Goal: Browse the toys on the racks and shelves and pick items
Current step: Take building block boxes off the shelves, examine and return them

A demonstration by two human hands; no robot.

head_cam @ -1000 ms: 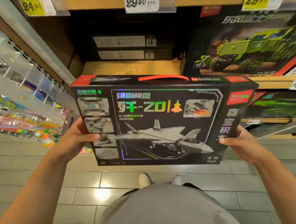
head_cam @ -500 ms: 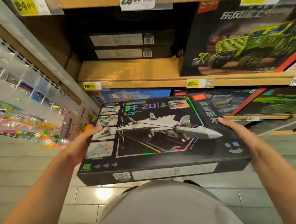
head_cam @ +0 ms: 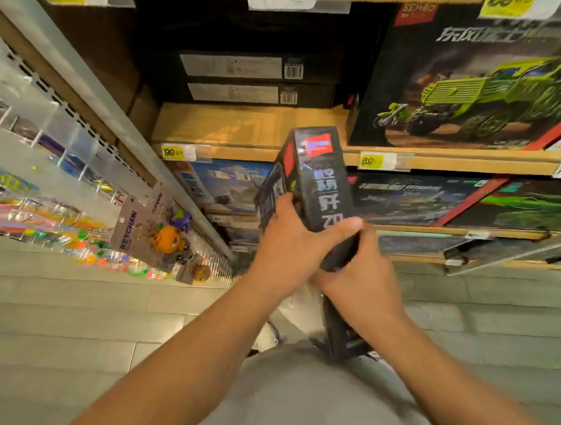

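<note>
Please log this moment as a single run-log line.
hands: left hand, right hand grip jet model box | box: edge-on | shelf: gap

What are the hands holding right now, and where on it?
The black toy box, turned edge-on: left hand and right hand both grip its middle.

A single head-worn wide-angle view looks forward and steeply down — wooden store shelves [head_cam: 245,128] fill the upper frame close by, grey tiled floor [head_cam: 68,330] the lower left.
</note>
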